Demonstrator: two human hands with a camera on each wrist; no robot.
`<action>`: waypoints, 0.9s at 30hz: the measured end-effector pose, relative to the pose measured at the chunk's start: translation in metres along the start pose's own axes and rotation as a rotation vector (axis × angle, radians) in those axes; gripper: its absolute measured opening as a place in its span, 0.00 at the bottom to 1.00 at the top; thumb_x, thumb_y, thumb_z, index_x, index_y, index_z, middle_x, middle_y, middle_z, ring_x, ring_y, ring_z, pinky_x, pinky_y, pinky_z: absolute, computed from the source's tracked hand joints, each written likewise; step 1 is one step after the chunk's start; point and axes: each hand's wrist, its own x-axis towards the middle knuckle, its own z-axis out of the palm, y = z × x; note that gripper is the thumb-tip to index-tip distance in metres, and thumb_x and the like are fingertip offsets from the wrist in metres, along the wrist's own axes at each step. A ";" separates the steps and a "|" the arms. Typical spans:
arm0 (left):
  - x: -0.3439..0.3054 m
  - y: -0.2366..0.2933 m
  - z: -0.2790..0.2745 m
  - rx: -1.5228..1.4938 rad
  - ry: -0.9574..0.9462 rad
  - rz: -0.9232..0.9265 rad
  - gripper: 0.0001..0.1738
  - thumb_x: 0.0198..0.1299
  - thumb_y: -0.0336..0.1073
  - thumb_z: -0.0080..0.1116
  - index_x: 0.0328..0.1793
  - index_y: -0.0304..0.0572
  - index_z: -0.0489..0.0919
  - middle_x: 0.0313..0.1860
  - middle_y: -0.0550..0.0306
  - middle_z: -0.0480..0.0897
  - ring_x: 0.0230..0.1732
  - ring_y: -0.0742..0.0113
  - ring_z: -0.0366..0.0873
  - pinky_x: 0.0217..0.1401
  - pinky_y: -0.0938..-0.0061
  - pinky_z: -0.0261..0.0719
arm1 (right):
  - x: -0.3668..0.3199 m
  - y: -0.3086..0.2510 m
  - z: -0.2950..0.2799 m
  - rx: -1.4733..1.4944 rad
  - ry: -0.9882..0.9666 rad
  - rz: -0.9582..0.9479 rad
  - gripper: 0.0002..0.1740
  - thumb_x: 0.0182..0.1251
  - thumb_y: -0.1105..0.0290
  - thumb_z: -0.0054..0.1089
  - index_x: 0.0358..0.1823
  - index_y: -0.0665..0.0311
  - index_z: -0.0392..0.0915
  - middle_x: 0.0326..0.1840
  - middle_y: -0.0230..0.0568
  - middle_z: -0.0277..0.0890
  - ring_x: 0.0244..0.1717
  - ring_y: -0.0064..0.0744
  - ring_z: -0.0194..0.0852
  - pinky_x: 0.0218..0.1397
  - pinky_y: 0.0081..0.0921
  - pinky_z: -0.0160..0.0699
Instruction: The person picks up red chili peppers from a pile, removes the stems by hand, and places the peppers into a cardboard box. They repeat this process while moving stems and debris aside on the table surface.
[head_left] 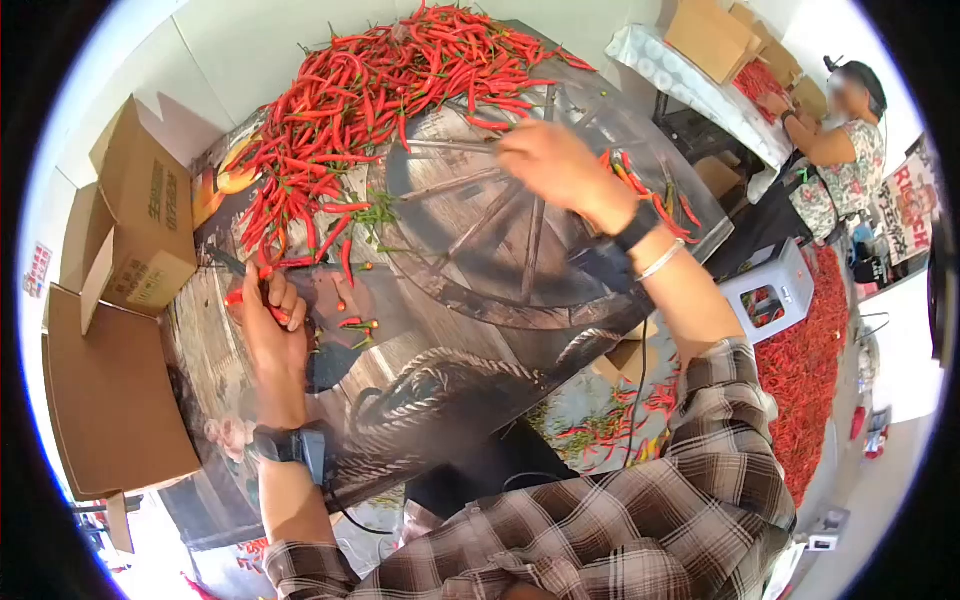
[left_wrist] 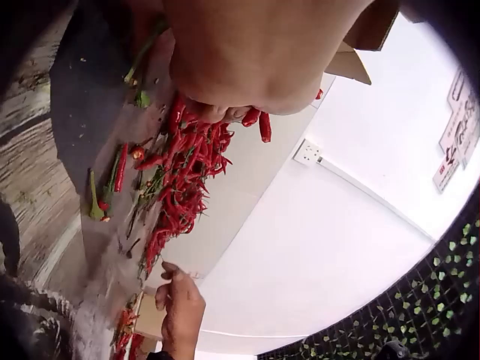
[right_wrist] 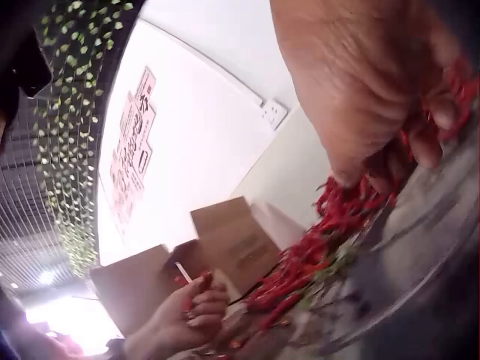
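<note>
A big pile of red chilies (head_left: 400,80) covers the far part of a table printed with a wheel. At its left side, the left hand (head_left: 275,335) curls its fingers round red chilies (head_left: 236,298); a dark thin object (head_left: 228,262) sticks out beyond them, too unclear to name. Red tips (left_wrist: 265,127) show past that hand in the left wrist view. The right hand (head_left: 565,175), blurred, is over the wheel print near the pile's right part, fingers loosely bent, with nothing visible in them. In the right wrist view the right hand (right_wrist: 360,90) partly hides the pile (right_wrist: 300,259).
Open cardboard boxes (head_left: 150,220) stand at the left edge. Green stems (head_left: 375,215) and loose chili pieces (head_left: 358,324) lie mid-table; more chilies (head_left: 672,205) lie at the right corner. A white box (head_left: 768,298) is beyond that edge. Another person (head_left: 840,150) works at a far table.
</note>
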 end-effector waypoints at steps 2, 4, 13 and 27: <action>0.006 -0.009 -0.003 -0.088 -0.092 -0.061 0.16 0.71 0.48 0.44 0.34 0.47 0.68 0.18 0.67 0.59 0.15 0.79 0.53 0.11 0.83 0.51 | -0.017 0.035 -0.022 -0.029 0.047 -0.016 0.10 0.58 0.63 0.54 0.34 0.60 0.81 0.33 0.47 0.75 0.40 0.50 0.76 0.47 0.40 0.73; 0.000 0.004 -0.014 -0.123 -0.106 -0.095 0.16 0.71 0.47 0.44 0.34 0.47 0.68 0.18 0.67 0.59 0.15 0.79 0.53 0.11 0.83 0.51 | -0.034 0.040 -0.028 -0.030 -0.014 0.151 0.07 0.55 0.68 0.56 0.34 0.60 0.81 0.36 0.47 0.73 0.42 0.49 0.75 0.46 0.40 0.72; 0.002 0.004 -0.012 -0.310 -0.106 -0.201 0.12 0.69 0.44 0.45 0.34 0.48 0.69 0.22 0.66 0.64 0.18 0.75 0.61 0.16 0.81 0.59 | -0.044 0.059 -0.012 -0.056 -0.012 0.188 0.08 0.55 0.72 0.59 0.38 0.62 0.78 0.36 0.45 0.69 0.42 0.45 0.74 0.44 0.37 0.71; -0.039 -0.005 0.034 0.317 -0.351 -0.167 0.06 0.62 0.32 0.58 0.42 0.42 0.73 0.16 0.72 0.63 0.12 0.84 0.55 0.12 0.85 0.48 | -0.006 -0.137 0.059 0.565 -0.050 -0.430 0.09 0.58 0.71 0.56 0.38 0.68 0.71 0.31 0.52 0.72 0.34 0.55 0.73 0.37 0.41 0.70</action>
